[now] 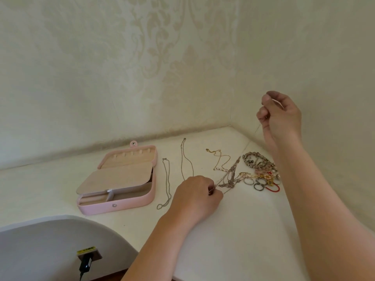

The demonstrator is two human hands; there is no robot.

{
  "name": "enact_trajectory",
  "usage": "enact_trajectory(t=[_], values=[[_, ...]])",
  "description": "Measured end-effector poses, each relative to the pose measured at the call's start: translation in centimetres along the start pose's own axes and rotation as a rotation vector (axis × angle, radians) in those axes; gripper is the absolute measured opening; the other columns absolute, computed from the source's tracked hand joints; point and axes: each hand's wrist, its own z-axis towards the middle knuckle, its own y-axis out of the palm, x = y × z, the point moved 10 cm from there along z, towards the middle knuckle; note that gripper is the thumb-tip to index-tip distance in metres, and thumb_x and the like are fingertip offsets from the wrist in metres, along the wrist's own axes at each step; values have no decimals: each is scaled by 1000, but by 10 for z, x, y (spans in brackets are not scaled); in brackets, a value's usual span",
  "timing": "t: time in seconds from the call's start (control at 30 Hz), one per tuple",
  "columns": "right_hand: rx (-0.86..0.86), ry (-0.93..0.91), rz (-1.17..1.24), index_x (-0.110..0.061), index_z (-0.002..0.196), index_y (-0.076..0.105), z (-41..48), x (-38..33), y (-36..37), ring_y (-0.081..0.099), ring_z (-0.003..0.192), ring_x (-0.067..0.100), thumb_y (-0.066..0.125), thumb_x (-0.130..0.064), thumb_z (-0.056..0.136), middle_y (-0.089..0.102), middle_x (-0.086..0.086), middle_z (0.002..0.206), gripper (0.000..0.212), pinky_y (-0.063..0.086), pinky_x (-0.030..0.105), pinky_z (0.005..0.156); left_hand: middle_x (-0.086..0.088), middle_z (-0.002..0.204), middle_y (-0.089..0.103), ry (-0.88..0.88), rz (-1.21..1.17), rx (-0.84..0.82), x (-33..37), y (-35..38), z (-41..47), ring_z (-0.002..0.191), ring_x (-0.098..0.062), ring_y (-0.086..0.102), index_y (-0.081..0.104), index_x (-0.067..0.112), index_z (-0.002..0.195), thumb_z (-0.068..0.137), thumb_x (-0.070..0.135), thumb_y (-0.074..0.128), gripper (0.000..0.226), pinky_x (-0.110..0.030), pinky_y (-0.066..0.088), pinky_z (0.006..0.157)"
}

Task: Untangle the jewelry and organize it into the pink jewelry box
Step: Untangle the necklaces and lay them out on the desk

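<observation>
Pinching the tangled chains (pixel 229 179) against the white table (pixel 243 230) with curled left hand (pixel 194 191) fingers, drawing a thin chain (pixel 258 128) upward in the clenched right hand (pixel 282 116), pink jewelry box (pixel 129 203) lying open left of two straightened necklaces (pixel 166 183), beside the tangle.

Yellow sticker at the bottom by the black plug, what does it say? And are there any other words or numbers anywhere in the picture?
Yellow sticker: dark print on it, too blurred to read.
Pink jewelry box: no words, only plain metal snaps.
Beaded bracelet: any marks on the beads are too small to tell.
Nothing else in the picture carries readable text.
</observation>
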Motion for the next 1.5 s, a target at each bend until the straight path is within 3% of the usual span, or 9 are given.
enact_trajectory(t=[0.1, 0.27, 0.53, 0.73, 0.8, 0.93, 1.07, 1.37, 1.5], values=[[58, -17, 155, -11, 91, 56, 0, -6, -6, 40, 49, 6, 52, 2, 92, 54, 1, 77, 14, 38, 15, 51, -1, 56, 42, -7, 32, -20, -5, 1, 0, 54, -19, 37, 36, 13, 57, 84, 26, 44, 31, -30, 24, 47], [157, -54, 209, -12, 91, 55, 2, -13, -20, 40, 47, 3, 52, 0, 93, 54, -1, 75, 12, 33, 14, 47, 0, 83, 65, -18, 29, 45, -11, -9, 3, 75, -19, 57, 66, 13, 75, 82, 10, 40, 28, -28, 43, 62], [-155, -78, -177, -14, 87, 61, -18, -11, 36, 32, 44, 5, 60, -4, 88, 55, -4, 75, 10, 27, 16, 42, 10, 65, 56, -49, -167, 186, -14, -23, 1, 61, -11, 48, 61, 14, 73, 81, 5, 43, 21, -25, 33, 53], [-282, -114, -503, -19, 81, 64, -32, -25, 39, 38, 41, -1, 66, -8, 85, 58, -13, 68, 12, 30, 11, 44, 5, 49, 48, -177, -1014, 249, -32, -33, 3, 54, -16, 50, 49, 19, 44, 66, 14, 39, 25, -28, 42, 61], [-305, -145, -687, -20, 81, 65, -40, -30, 33, 47, 47, -5, 67, -11, 84, 60, -8, 79, 10, 32, 12, 54, 1, 47, 37, -229, -1361, 182, -31, -26, 4, 44, -15, 41, 45, 14, 50, 78, 9, 37, 29, -24, 44, 47], [-343, -135, -1151, -21, 82, 68, -54, -32, 6, 54, 73, 1, 69, -14, 82, 62, -8, 82, 7, 35, 13, 63, 6, 47, 24, -263, -1595, 113, -31, -28, -1, 36, -5, 21, 41, 13, 61, 89, 14, 34, 30, -18, 13, 34], [-359, -48, -1385, -16, 78, 68, -71, -26, -31, 50, 66, 4, 67, -5, 81, 63, 0, 78, 11, 35, 5, 54, 6, 46, 31, -191, -1820, 102, -30, -38, -8, 32, -4, 24, 59, 11, 64, 86, 24, 44, 30, -16, 13, 32], [-359, 73, -1679, -23, 68, 58, -97, 7, -90, 55, 76, 18, 59, -3, 80, 56, -5, 76, 24, 43, 26, 66, 9, 46, 29, -211, -1628, -86, -21, -19, -46, 31, 0, 19, 69, 11, 77, 84, 27, 51, 25, -17, 5, 33], [-243, 45, -1666, -18, 75, 61, -98, 0, -115, 55, 76, 20, 58, -4, 81, 60, 1, 82, 16, 39, 25, 64, 10, 44, 25, -242, -1513, 24, -45, -27, -55, 33, -2, 18, 56, 18, 57, 93, 22, 47, 37, -18, 6, 34]])
